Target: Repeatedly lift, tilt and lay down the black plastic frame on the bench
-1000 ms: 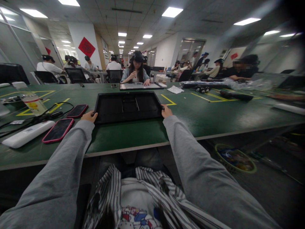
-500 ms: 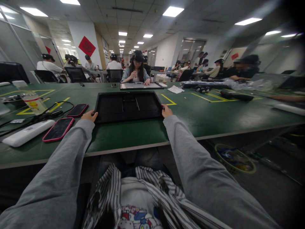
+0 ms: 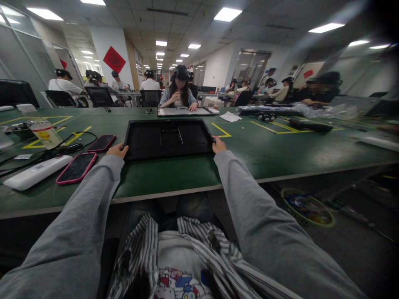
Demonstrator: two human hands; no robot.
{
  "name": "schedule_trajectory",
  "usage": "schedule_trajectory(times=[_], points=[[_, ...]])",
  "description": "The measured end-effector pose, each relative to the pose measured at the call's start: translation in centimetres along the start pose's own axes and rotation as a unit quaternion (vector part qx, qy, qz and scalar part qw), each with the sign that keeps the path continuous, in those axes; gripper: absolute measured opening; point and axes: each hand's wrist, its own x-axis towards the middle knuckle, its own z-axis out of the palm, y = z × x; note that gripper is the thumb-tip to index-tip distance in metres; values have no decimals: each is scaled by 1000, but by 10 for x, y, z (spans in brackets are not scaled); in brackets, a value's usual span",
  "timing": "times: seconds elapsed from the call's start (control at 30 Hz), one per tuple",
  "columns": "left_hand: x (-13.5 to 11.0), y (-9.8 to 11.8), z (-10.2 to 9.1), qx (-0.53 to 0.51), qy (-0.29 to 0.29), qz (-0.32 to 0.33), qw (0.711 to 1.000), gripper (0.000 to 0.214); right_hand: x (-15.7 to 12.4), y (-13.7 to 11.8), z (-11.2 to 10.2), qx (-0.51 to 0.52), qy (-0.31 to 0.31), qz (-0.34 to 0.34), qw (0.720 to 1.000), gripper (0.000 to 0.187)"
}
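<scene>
A wide black rectangular panel [image 3: 143, 141] with a raised rim lies in front of me on the green table [image 3: 174, 178]. Two light vertical strips flank a recess in its middle. My left hand [image 3: 117, 151] is closed round the left side edge, thumb on the rim. On the opposite side, my right hand [image 3: 219, 145] grips the right edge in the same way. The undersides of both hands' fingers are hidden. Close to my left hand are a phone in a dark red case [image 3: 101, 143] and a pink-edged phone [image 3: 77, 167].
Left of the phones are a white power bank [image 3: 38, 172], black cables and a clear bottle [image 3: 42, 131]. Across the table a person [image 3: 179, 93] works at a flat panel [image 3: 183, 111]. A crumpled white tissue [image 3: 230, 116] and a black tool [image 3: 310, 125] lie to the right.
Both hands and the black panel stay practically in place. Only a slight shift of the camera view shows.
</scene>
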Motion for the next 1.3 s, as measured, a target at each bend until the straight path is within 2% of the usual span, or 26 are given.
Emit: schedule_trajectory(times=[0.33, 0.6, 0.67, 0.77, 0.9, 1.03, 1.13, 1.3], points=[[-3, 0, -3, 5, 20, 11, 1000, 53, 3, 3, 3, -2, 6, -2, 1000, 54], [-10, 9, -14, 42, 80, 27, 996, 52, 4, 2, 1, -11, 22, -18, 1000, 53], [-13, 10, -19, 25, 101, 46, 994, 52, 2, -1, -2, 0, 47, -35, 998, 55], [-19, 12, -28, -3, 139, 81, 987, 55, -2, -9, -12, 20, 129, -79, 988, 58], [-30, 16, -39, -41, 215, 111, 969, 57, -11, -21, -27, 39, 240, -114, 963, 57], [-35, 17, -40, -99, 260, 154, 948, 52, -16, -25, -32, 88, 311, -147, 935, 54], [-35, 17, -37, -106, 275, 153, 943, 50, -14, -23, -29, 97, 323, -159, 928, 51], [-33, 19, -33, -83, 288, 144, 943, 51, -8, -17, -22, 83, 296, -153, 939, 50]])
